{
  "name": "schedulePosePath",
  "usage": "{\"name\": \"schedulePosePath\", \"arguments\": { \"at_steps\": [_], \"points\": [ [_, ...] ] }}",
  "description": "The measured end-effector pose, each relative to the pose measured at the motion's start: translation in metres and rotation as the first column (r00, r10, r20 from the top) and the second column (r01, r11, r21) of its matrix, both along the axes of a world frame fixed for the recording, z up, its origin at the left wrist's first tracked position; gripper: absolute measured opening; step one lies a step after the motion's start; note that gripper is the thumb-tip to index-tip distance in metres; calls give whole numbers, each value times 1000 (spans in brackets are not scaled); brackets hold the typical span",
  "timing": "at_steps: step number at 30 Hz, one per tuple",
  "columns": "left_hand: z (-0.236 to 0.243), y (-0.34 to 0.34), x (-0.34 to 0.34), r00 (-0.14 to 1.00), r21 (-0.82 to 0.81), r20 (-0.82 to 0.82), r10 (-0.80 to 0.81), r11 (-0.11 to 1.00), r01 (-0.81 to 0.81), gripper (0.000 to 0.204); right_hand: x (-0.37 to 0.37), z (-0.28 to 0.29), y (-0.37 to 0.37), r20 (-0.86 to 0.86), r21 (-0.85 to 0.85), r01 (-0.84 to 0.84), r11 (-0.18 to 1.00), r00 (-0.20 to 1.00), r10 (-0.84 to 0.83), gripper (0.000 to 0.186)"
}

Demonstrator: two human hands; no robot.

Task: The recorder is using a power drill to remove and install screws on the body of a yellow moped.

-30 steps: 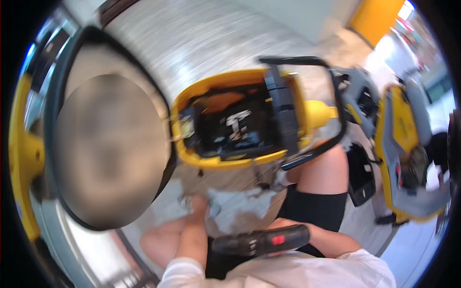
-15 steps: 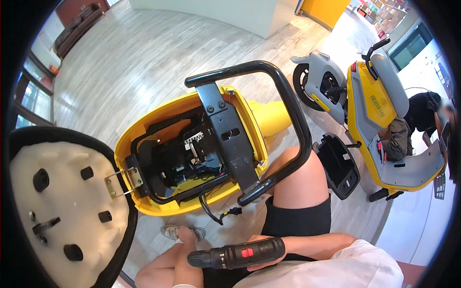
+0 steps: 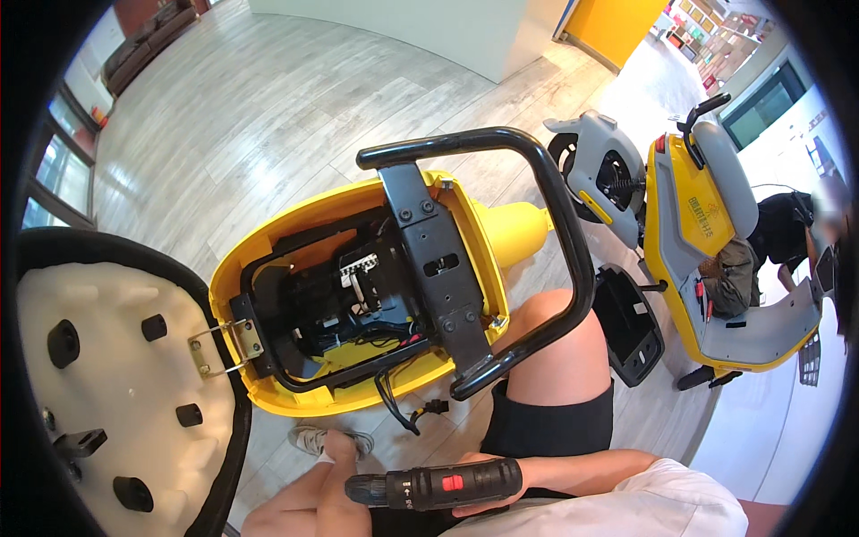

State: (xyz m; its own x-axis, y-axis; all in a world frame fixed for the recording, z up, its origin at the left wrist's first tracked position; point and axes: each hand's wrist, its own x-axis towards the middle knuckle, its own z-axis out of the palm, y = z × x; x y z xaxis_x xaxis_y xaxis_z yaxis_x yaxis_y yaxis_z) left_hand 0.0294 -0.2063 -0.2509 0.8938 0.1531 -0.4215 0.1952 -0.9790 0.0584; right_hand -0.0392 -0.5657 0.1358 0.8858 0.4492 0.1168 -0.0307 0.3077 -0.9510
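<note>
My right hand holds a black cordless drill with a red switch, low in front of my body. Its chuck end points left, and the drill body hides most of the fingers. Ahead of it stands a yellow scooter body with its storage bay uncovered. A black metal bracket and a bent black tube rail cross its right part. The hinged seat lies tipped open to the left, cream underside up. A loose black cable connector hangs off the near side. My left hand is out of view.
A second yellow and grey scooter stands at the right, with a person crouched beside it. A black storage bin sits on the floor next to my right knee. A brown sofa is at the far left.
The drill and my right hand have shifted slightly left and down in the view. The scooter body appears a little lower, and the seat a little farther left.
</note>
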Motion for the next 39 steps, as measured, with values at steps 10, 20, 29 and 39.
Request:
{"name": "schedulePosePath", "arguments": {
  "at_steps": [10, 20, 29, 39],
  "points": [
    [31, -27, 39, 952, -71, -259, -163, 986, 150, 21, -10, -9, -13, -16, -142, 54, 988, 998, -57, 18],
    [383, -97, 40, 858, -688, -363, -363, 726, 16, 11, -28, 18, -15, -202, -17, 146, 989, 968, -147, 15],
    [594, -138, -24, 947, -910, 321, 29, 285, 300, 13, -55, 24, -70, -118, 535, -172, 827, 954, 274, 47],
    [675, -182, -75, 639, -571, 759, -124, 345, 745, 8, -50, 62, -65, 179, 713, -378, 591, 913, 368, 41]
  ]
}}
